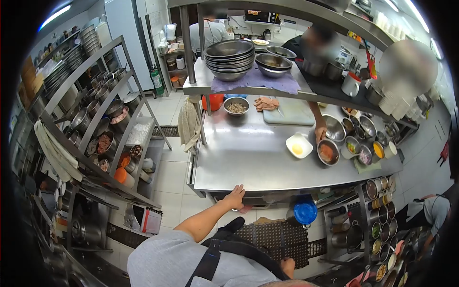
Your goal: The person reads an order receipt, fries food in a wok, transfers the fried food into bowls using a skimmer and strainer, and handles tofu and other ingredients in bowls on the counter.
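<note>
though grey, shiny steel table (248, 155)

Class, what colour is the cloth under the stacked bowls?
The cloth is purple, seen best in the head view.

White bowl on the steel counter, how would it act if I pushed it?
The white bowl would probably slide easily, since the steel counter looks smooth and shiny. It seems unlikely to tip, being wide and low. Its yellow contents look wet, so a hard shove might slosh them.
</note>
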`<state>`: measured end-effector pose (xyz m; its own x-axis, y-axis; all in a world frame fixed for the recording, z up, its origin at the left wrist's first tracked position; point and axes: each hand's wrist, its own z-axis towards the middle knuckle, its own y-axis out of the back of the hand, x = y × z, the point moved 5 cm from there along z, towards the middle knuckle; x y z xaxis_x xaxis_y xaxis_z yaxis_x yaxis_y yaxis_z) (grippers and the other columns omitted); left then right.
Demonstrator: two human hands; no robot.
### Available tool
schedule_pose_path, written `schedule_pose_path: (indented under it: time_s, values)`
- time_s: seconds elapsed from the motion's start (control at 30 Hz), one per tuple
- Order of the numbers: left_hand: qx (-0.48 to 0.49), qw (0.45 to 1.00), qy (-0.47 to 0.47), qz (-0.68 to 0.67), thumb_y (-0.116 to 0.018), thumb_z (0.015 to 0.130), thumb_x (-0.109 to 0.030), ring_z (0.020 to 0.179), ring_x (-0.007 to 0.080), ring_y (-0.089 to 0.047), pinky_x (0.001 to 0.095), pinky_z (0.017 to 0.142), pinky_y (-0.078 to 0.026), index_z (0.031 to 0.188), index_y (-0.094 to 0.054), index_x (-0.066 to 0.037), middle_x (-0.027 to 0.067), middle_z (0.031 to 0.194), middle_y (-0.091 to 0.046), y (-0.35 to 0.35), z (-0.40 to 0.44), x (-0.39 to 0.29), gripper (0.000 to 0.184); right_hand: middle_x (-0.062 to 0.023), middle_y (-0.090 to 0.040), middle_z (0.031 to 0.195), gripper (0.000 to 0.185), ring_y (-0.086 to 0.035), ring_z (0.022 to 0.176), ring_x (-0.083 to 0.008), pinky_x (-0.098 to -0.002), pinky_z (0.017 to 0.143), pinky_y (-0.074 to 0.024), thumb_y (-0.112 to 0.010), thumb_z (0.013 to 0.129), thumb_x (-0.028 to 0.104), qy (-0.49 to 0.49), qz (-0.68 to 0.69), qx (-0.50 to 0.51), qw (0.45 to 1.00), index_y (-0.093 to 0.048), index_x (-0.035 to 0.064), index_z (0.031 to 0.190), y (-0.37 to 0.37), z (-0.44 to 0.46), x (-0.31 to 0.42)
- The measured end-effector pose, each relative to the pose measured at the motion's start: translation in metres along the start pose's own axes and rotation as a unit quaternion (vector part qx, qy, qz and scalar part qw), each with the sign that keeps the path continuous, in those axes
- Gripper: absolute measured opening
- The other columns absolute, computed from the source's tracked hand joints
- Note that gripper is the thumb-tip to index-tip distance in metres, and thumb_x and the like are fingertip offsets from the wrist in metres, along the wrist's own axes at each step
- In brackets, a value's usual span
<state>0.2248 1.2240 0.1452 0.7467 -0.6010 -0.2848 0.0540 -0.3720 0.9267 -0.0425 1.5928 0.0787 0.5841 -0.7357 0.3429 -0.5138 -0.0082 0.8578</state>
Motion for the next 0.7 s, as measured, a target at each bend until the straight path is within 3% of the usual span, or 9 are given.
schedule_pose_path:
  time_s: [0.07,0.13,0.23,0.33,0.4,0.53,0.6,0.63,0.7]
  values:
    - [0.003,1.000,-0.001,-0.012,-0.061,0.073,-0.037,0.132,0.0457,-0.020,0.0429,0.110,-0.022,0.133,-0.032,0.007,0.0294,0.142,-0.020,0.009,0.000,-0.006,0.080,-0.0226,-0.064,0.081,0.019,-0.064,0.082,-0.0356,-0.0422,0.077,-0.0502,-0.060,0.069,0.013,0.000,-0.002,-0.002,1.000,-0.069,0.0002,0.080,0.000,-0.002,-0.004]
    - [0.048,0.998,0.017,-0.047,-0.060,0.075,-0.033,0.135,0.0423,-0.013,0.0404,0.111,-0.017,0.135,-0.026,0.008,0.0285,0.145,-0.014,0.015,-0.005,-0.007,0.080,-0.0225,-0.065,0.082,0.019,-0.063,0.083,-0.0363,-0.0430,0.076,-0.0504,-0.060,0.068,0.013,-0.086,-0.041,0.084,0.992,-0.068,-0.0026,0.077,-0.004,-0.006,-0.006]
    - [0.070,0.997,0.008,-0.044,-0.058,0.076,-0.029,0.135,0.0439,-0.012,0.0418,0.111,-0.017,0.135,-0.026,0.008,0.0291,0.145,-0.012,0.015,-0.005,-0.008,0.077,-0.0222,-0.065,0.082,0.019,-0.063,0.083,-0.0369,-0.0432,0.076,-0.0504,-0.059,0.067,0.012,-0.076,-0.105,0.088,0.988,-0.067,-0.0040,0.075,-0.007,0.010,-0.010]
    - [0.115,0.993,-0.030,-0.016,-0.058,0.073,-0.023,0.134,0.0473,-0.010,0.0465,0.109,-0.022,0.133,-0.031,0.008,0.0314,0.144,-0.011,0.002,0.005,-0.002,0.072,-0.0218,-0.065,0.081,0.020,-0.063,0.082,-0.0375,-0.0433,0.075,-0.0503,-0.059,0.067,0.012,-0.084,-0.076,-0.018,0.993,-0.067,-0.0044,0.075,0.012,0.026,0.018]
    - [0.150,0.988,-0.032,0.010,-0.058,0.073,-0.024,0.135,0.0424,-0.015,0.0482,0.106,-0.026,0.133,-0.035,0.002,0.0275,0.144,-0.016,0.014,0.008,-0.002,0.069,-0.0220,-0.064,0.080,0.019,-0.063,0.079,-0.0379,-0.0434,0.075,-0.0500,-0.062,0.068,0.013,-0.037,-0.086,-0.011,0.996,-0.067,-0.0039,0.075,0.006,0.056,0.028]
    - [0.224,0.968,-0.023,-0.112,-0.058,0.074,-0.024,0.134,0.0360,-0.021,0.0531,0.103,-0.028,0.133,-0.038,-0.004,0.0207,0.143,-0.024,0.041,0.030,0.014,0.065,-0.0225,-0.064,0.080,0.018,-0.062,0.079,-0.0380,-0.0437,0.075,-0.0495,-0.064,0.070,0.015,0.053,-0.037,-0.032,0.997,-0.067,-0.0022,0.077,0.038,0.099,0.131]
    - [0.258,0.954,-0.024,-0.154,-0.061,0.076,-0.038,0.135,0.0333,-0.020,0.0558,0.101,-0.030,0.133,-0.039,-0.008,0.0167,0.144,-0.024,0.046,0.045,0.024,0.067,-0.0225,-0.064,0.081,0.018,-0.062,0.080,-0.0378,-0.0436,0.075,-0.0493,-0.065,0.071,0.015,0.068,-0.038,-0.040,0.996,-0.067,-0.0016,0.078,0.051,0.115,0.175]
    - [0.200,0.973,-0.051,-0.104,-0.061,0.077,-0.038,0.136,0.0326,-0.015,0.0627,0.098,-0.027,0.134,-0.037,-0.010,0.0141,0.147,-0.019,0.054,0.045,0.027,0.068,-0.0222,-0.064,0.081,0.018,-0.062,0.081,-0.0374,-0.0435,0.076,-0.0491,-0.064,0.072,0.015,0.074,-0.035,-0.044,0.996,-0.068,-0.0001,0.080,0.058,0.120,0.198]
    - [0.171,0.981,-0.065,-0.068,-0.061,0.075,-0.033,0.137,0.0319,-0.011,0.0643,0.098,-0.026,0.135,-0.036,-0.010,0.0137,0.147,-0.016,0.052,0.049,0.032,0.069,-0.0219,-0.064,0.082,0.018,-0.062,0.083,-0.0370,-0.0434,0.077,-0.0489,-0.064,0.073,0.015,0.079,-0.031,-0.049,0.995,-0.068,0.0013,0.083,0.062,0.126,0.229]
